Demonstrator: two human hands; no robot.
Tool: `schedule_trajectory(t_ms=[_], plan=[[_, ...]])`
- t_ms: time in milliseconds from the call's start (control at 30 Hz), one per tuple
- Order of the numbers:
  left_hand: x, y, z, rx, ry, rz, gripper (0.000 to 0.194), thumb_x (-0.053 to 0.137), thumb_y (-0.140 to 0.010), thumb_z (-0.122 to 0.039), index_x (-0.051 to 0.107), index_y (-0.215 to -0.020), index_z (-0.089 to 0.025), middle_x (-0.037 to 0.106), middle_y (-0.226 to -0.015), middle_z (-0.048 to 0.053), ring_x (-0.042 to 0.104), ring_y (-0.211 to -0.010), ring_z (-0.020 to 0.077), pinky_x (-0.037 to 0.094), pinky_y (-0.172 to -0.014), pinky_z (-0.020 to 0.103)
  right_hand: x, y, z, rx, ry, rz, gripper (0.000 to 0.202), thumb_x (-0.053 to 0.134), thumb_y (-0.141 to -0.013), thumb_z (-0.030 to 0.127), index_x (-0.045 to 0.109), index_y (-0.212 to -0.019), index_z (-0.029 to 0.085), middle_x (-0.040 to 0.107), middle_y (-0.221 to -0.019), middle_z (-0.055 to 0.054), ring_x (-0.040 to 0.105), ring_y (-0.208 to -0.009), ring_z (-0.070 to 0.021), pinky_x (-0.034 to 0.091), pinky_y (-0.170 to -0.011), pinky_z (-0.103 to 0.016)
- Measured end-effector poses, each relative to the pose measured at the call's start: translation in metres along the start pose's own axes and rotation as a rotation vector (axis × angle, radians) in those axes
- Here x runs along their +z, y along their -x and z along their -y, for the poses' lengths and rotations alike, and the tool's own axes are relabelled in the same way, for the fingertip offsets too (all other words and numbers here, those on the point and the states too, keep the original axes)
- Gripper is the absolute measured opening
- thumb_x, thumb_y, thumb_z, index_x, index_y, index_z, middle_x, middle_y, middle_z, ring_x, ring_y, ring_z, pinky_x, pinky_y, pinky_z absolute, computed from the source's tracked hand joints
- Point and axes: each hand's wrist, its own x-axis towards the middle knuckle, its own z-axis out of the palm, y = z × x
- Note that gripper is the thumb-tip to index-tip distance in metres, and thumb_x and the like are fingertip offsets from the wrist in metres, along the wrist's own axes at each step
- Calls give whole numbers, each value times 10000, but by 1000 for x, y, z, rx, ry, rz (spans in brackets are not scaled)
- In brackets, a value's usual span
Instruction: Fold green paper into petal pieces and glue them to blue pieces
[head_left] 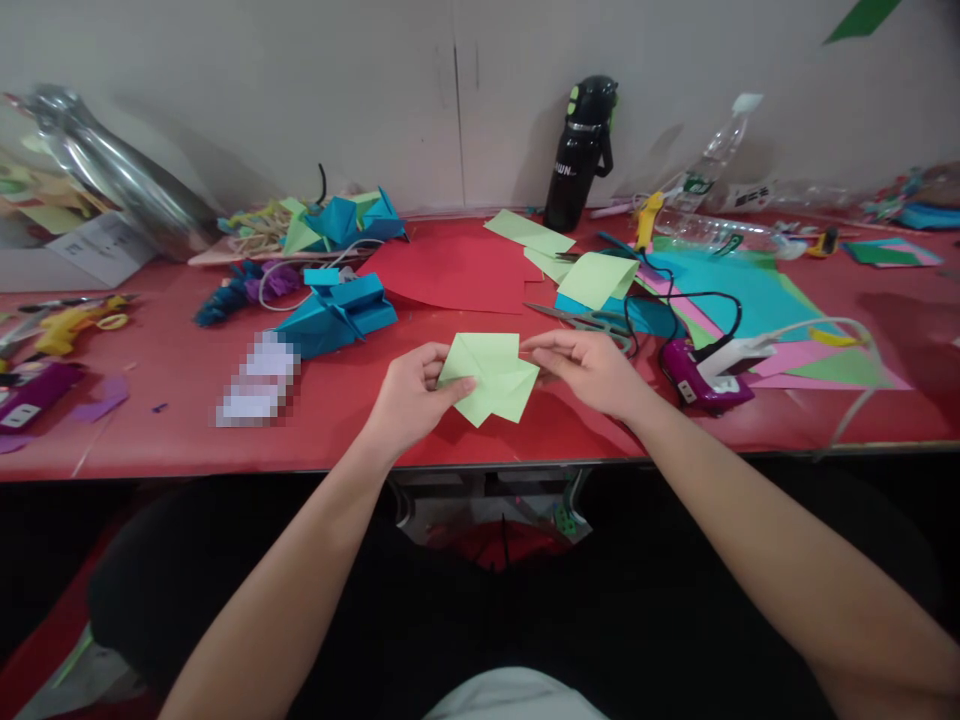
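Observation:
A piece of light green folded paper (491,375), with several layered flaps and pointed corners, is held up just above the table's front edge. My left hand (412,395) grips its left side, thumb on top and fingers mostly behind. At the right edge of the paper is my right hand (585,368), its thumb and fingers drawn together in a pinch. Whether those fingertips hold the paper's edge is unclear. Scissors (600,320) lie behind my right hand. Left of my left hand sits a blue folded-paper piece (337,315).
On the red table (172,440) are red sheets (457,265), loose green paper (600,280) and blue sheets (720,290). A purple power socket (694,380) with cables stands at right. A black bottle (577,160) and a metal flask (120,165) stand by the wall.

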Motion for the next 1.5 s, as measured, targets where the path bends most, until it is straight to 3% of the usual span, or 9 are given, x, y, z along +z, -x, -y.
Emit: schedule_trajectory(t_ms=[100, 200, 433, 867, 1033, 1200, 1267, 1333, 1500], plan=[[-2, 0, 2, 8, 22, -26, 359, 823, -747, -326, 666, -1027, -165, 788, -975, 87, 759, -876, 249, 619, -757, 342, -4, 0, 0, 18, -122, -89, 383, 693, -869, 543, 728, -1061, 213, 786, -977, -95, 747, -887, -248, 593, -895, -485], [4, 2, 3, 36, 48, -23, 363, 816, -767, -351, 666, -1034, -157, 784, -982, 90, 754, -881, 242, 611, -764, 332, 5, 3, -2, 39, -137, -33, 406, 751, -835, 498, 714, -1120, 211, 765, -1122, -106, 724, -1020, -258, 567, -951, -467], [18, 7, 2, 25, 85, 58, 381, 816, -776, -342, 668, -1077, -160, 773, -1046, 93, 750, -902, 242, 618, -774, 339, 38, 14, -3, 95, -131, -3, 518, 882, -690, 366, 738, -1156, 191, 775, -1118, -100, 739, -934, -273, 596, -821, -413], [7, 1, 3, -39, 46, 54, 390, 828, -743, -339, 664, -1050, -162, 782, -971, 93, 760, -881, 253, 621, -788, 366, 20, 2, -13, 263, -306, -100, 355, 916, -606, 346, 719, -867, 205, 761, -889, -46, 721, -850, -213, 578, -837, -407], [15, 3, 12, -108, -42, 77, 419, 764, -805, -307, 591, -1164, -178, 763, -939, 88, 742, -816, 234, 607, -742, 380, 6, -3, -14, 158, 26, -108, 242, 824, -713, 331, 731, -891, 196, 759, -845, -60, 698, -792, -222, 559, -775, -400], [26, 12, 18, 331, -778, -96, 257, 701, -868, -240, 656, -1120, -213, 667, -1196, 115, 644, -1065, 285, 521, -885, 441, -7, -6, -22, -3, 432, -127, 214, 747, -793, 348, 725, -938, 193, 735, -862, -80, 670, -757, -253, 544, -728, -436], [28, 15, 17, 469, -981, -57, 104, 624, -935, -236, 699, -1003, -211, 674, -1181, 109, 626, -1081, 293, 487, -891, 447, -4, -3, -21, -94, 641, -219, 247, 730, -820, 333, 722, -1027, 198, 732, -966, -110, 675, -909, -309, 532, -854, -507], [27, 17, 15, 533, -1053, 31, 184, 532, -991, -231, 708, -942, -206, 706, -1111, 93, 642, -1045, 275, 478, -876, 432, 6, 6, -17, -242, 833, -271, 288, 644, -894, 282, 693, -1168, 210, 696, -1186, -142, 606, -1172, -355, 440, -1040, -567], [23, 26, 4, 511, -1098, 295, 240, 460, -995, -168, 696, -1031, -147, 706, -1087, 117, 670, -997, 261, 502, -896, 409, 43, 38, -7, -398, 961, 156, 532, 463, -1014, 416, 480, -1490, 180, 478, -1552, -146, 378, -1476, -325, 285, -1218, -537]])
